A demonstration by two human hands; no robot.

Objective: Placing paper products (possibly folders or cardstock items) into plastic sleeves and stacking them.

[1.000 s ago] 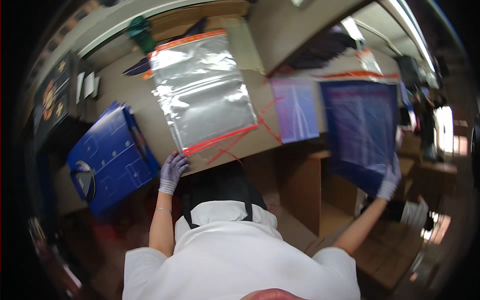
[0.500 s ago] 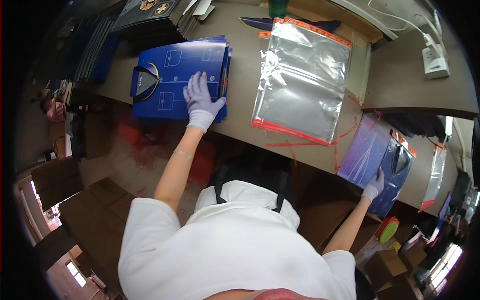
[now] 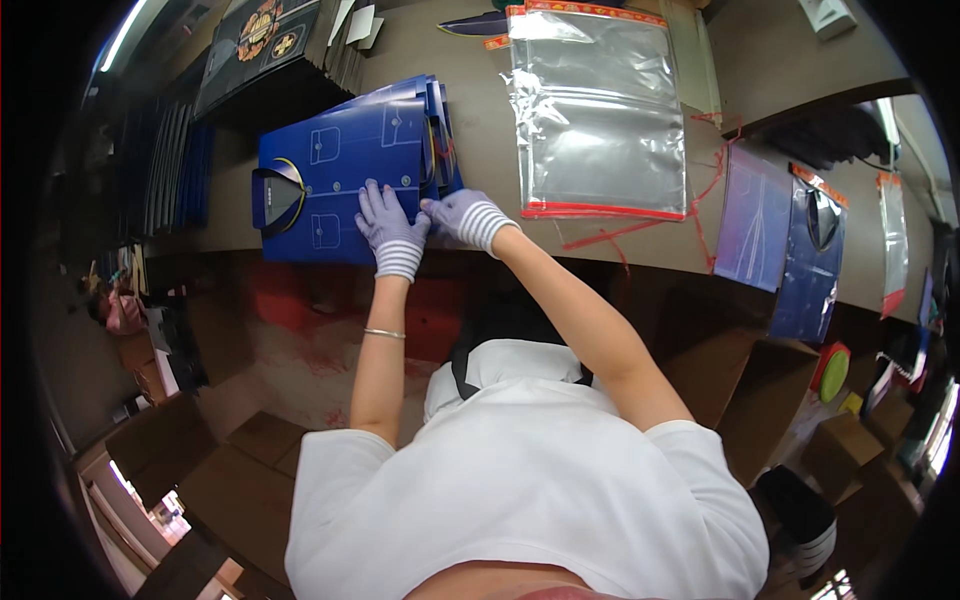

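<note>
The stack of blue shirt-shaped folders [image 3: 345, 165] is located at the left part of the tabletop [image 3: 482, 120], along its near edge. The left hand [image 3: 392, 222] is laid flat on the top folder, its fingers straight and slightly apart; in the inspector's judgement, the stack is steadied by this pressure. The right hand [image 3: 467, 218] is placed at the stack's right end, by the near corner, where the layers are fanned and an edge can be reached. Its fingers are bent; whether a layer is clamped between them cannot be told. Clear sleeves [image 3: 605, 125] are laid flat towards the far edge, right of the stack, apparently kept within reach yet apart from it. A purple sheet [image 3: 750, 215] and a sleeved blue folder [image 3: 808, 270] are noted further right, at the near edge.
</note>
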